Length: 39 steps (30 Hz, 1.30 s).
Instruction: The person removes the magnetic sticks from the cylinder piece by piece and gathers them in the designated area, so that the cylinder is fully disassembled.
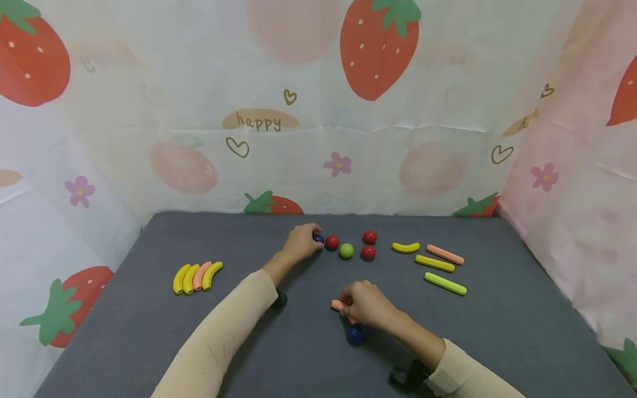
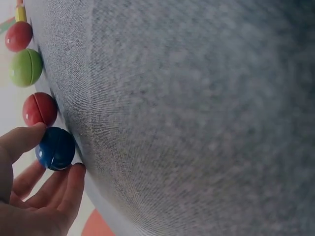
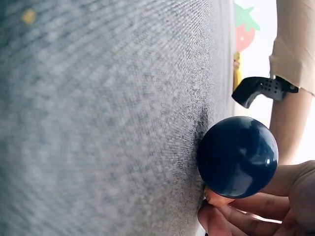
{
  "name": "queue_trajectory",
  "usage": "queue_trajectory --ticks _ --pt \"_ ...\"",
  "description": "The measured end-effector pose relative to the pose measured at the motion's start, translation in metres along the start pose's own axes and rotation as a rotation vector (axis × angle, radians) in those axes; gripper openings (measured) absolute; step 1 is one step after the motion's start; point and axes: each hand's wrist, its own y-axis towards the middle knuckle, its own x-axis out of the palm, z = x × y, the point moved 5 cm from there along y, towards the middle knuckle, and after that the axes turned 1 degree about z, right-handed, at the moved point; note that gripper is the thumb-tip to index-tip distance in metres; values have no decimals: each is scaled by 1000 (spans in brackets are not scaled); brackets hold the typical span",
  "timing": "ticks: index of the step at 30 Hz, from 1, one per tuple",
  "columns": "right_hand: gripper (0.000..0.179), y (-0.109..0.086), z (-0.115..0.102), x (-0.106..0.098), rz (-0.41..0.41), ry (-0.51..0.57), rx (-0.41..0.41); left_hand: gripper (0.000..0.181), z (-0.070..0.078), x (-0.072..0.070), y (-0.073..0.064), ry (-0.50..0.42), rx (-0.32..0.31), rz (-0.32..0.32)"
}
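Observation:
At the back middle of the grey table, my left hand (image 1: 300, 242) holds a shiny dark blue ball (image 1: 318, 238) between thumb and fingers. The left wrist view shows a seam round this blue ball (image 2: 56, 149), right beside a red ball (image 2: 40, 109). Nearer the front, my right hand (image 1: 370, 305) pinches a salmon-pink stick (image 1: 338, 305) lying low at the cloth, its middle hidden under the fingers. Just in front of the stick's near end sits a second blue ball (image 1: 355, 334), which looms large and dark (image 3: 237, 157) in the right wrist view.
A green ball (image 1: 346, 251) and two red balls (image 1: 370, 237) stand right of my left hand. Farther right lie a yellow curved piece (image 1: 405, 247) and pink (image 1: 445, 254), yellow (image 1: 435, 263) and lime (image 1: 445, 283) sticks. Several curved pieces (image 1: 189, 279) line up at left.

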Motion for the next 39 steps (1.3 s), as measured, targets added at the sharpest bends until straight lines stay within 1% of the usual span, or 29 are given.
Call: queue_trajectory --ticks 3,6,9,11,13,15,17,19,21,23,24,27,28,29,31,33,36,39 --pt "12 0 0 -1 3 -1 -2 41 -1 -2 -2 -15 1 -2" --pt "11 1 0 -1 5 -1 -16 48 -3 -4 -5 -28 7 1" --pt "11 2 2 -1 2 3 1 57 -4 -8 -10 -42 9 11" --pt "12 4 2 -2 4 6 27 59 -6 -14 -16 -63 4 29" --pt "13 5 3 -2 14 8 51 58 -7 -22 -24 -97 12 73" --pt "14 7 4 -4 34 5 70 54 -4 -30 -32 -143 39 130" --pt "16 8 4 -6 43 7 81 49 1 -38 -43 -185 81 183" --pt "17 8 3 -11 61 -1 69 42 8 -42 -53 -213 137 204" --pt "17 6 2 -16 79 -30 10 34 15 -43 -64 -219 181 177" --pt "15 2 -1 -20 71 -105 -110 27 19 -40 -75 -206 206 119" --pt "15 0 -3 -21 62 -149 -190 24 21 -37 -80 -201 209 83" --pt "20 -9 -3 -19 -11 -270 -392 18 23 -26 -93 -180 209 -8" --pt "22 -11 -3 -17 -32 -302 -444 17 23 -23 -96 -182 203 -32" --pt "24 -12 -2 -16 -49 -321 -474 17 22 -21 -99 -186 201 -51" --pt "25 -13 -1 -15 -66 -338 -484 16 22 -16 -102 -192 211 -81" --pt "25 -13 1 -16 -51 -349 -476 17 24 -12 -104 -196 224 -114" --pt "20 -14 3 -18 -22 -352 -442 18 27 -6 -108 -187 255 -188" --pt "16 -14 5 -20 -2 -350 -413 19 33 -1 -112 -171 289 -278"
